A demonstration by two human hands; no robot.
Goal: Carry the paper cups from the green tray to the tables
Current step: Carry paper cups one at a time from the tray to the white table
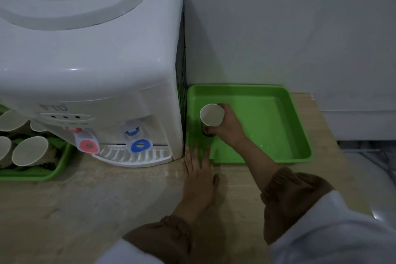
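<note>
Item: paper cup [212,114], one, white inside, mouth turned up and a little left toward the camera. Location: left end of the green tray [300,126], just beside the tray's left wall and near the water dispenser [85,60]. Long axis: roughly upright, tilted, base down toward the tray floor. Whether the base rests on the floor or is lifted clear cannot be told.

Hands: right hand [228,127] wraps the cup's body from its right side, fingers curled round it. Left hand [199,176] lies flat on the counter [85,195], fingers straight, tips at the tray's front-left rim, holding nothing.

Relation for the next move: the cup is already in the right hand, so the likely move is up over the front rim and toward the person.

Also present: a second green tray [32,176] left of the dispenser, holding several tipped cups [30,151].
</note>
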